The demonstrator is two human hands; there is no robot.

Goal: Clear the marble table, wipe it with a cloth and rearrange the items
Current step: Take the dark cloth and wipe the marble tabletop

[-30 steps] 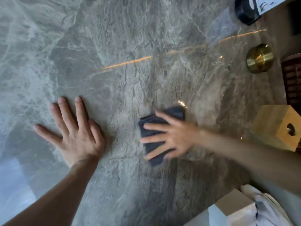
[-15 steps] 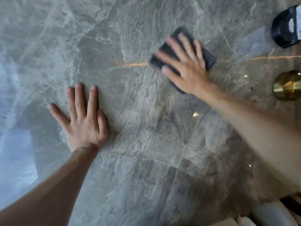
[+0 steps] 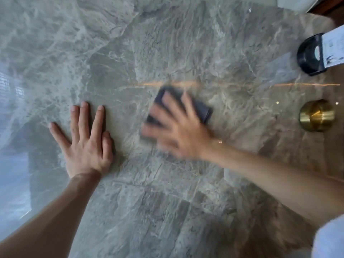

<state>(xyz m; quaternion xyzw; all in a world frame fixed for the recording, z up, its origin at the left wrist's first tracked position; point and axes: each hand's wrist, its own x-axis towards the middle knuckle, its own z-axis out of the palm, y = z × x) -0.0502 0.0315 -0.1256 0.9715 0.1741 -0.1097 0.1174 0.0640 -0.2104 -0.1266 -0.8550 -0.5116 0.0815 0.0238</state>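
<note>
Cloth (image 3: 202,110) dark, seemingly folded, under blurred splayed right hand (image 3: 178,135), left hand (image 3: 87,146) flat, fingers spread

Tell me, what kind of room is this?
Probably a home, maybe a living or dining room. There is a polished marble table, a small brass ornament, and a right hand wiping with a dark cloth.
</note>
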